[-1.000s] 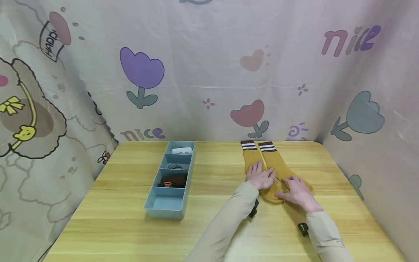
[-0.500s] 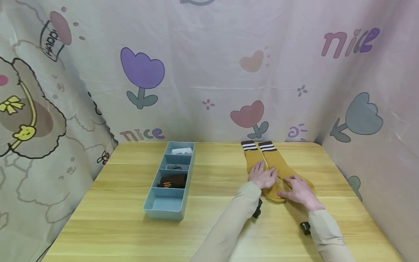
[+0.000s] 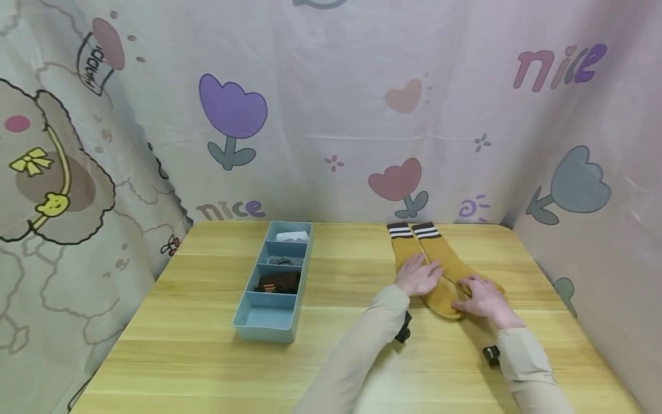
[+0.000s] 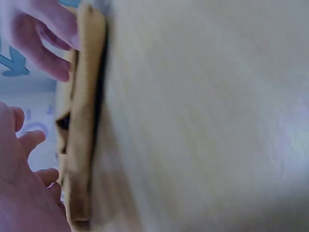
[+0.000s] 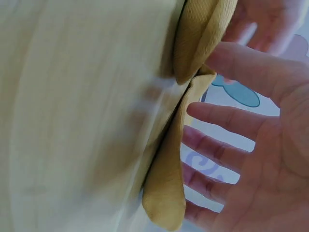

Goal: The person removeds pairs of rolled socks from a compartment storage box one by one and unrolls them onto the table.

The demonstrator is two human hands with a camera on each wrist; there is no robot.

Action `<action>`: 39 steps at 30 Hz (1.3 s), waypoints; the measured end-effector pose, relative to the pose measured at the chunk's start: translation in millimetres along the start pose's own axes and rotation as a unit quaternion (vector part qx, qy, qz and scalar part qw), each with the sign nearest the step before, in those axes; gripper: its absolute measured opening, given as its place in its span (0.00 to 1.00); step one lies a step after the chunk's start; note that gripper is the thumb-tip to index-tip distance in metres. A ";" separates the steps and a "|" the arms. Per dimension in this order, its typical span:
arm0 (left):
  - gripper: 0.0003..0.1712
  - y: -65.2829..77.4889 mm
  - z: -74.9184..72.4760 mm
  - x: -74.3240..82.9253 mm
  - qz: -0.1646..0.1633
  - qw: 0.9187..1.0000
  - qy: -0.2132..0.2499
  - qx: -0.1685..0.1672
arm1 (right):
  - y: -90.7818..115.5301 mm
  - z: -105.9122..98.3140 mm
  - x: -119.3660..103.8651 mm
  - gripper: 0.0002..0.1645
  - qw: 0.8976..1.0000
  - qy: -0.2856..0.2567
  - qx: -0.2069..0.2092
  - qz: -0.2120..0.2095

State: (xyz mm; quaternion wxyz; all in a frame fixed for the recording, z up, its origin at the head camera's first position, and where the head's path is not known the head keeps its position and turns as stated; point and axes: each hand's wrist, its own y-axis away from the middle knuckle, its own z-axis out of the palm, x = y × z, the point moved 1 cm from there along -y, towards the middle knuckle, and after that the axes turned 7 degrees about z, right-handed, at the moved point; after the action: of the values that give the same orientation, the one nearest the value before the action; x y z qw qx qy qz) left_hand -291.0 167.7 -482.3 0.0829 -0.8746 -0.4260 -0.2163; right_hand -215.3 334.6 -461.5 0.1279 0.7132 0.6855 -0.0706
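Across the wooden table (image 3: 207, 379), a blue divided tray (image 3: 266, 335) stood left, while the left sock (image 3: 441, 300) and the right sock (image 3: 443, 257) lay side by side toward the right, cuffs (image 3: 400, 231) at the far edge. The left hand (image 3: 418, 276) rested loosely on the left sock; the right hand (image 3: 483, 296), outstretched, spanned both. Neither gripped anything. Light, even pressure seemed wisest, lest either sock bunch.
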 end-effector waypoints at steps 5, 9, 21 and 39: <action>0.32 5.8 -19.9 2.3 0.028 0.999 -0.012 -0.010 | 0.3 -5.4 6.4 0.41 1.000 0.007 0.008 0.007; 0.33 16.1 -43.7 -0.3 0.032 0.999 -0.020 -0.016 | 0.6 -9.8 7.8 0.41 1.000 -0.008 0.020 0.004; 0.36 66.6 -112.6 -42.3 0.035 0.975 0.210 -0.063 | -6.2 -12.8 -24.3 0.39 0.996 0.005 0.065 -0.064; 0.35 190.6 -154.6 -118.6 0.007 0.974 0.222 0.044 | -20.9 5.7 -78.1 0.34 0.962 -0.157 0.041 -0.220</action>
State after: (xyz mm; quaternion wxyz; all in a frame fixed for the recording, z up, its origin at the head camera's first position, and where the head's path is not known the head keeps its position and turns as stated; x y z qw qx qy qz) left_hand -254.1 -86.1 -390.0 0.2152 -0.8032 -0.4000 -0.3854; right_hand -239.6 258.6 -447.1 0.1853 0.5294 0.7935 -0.2362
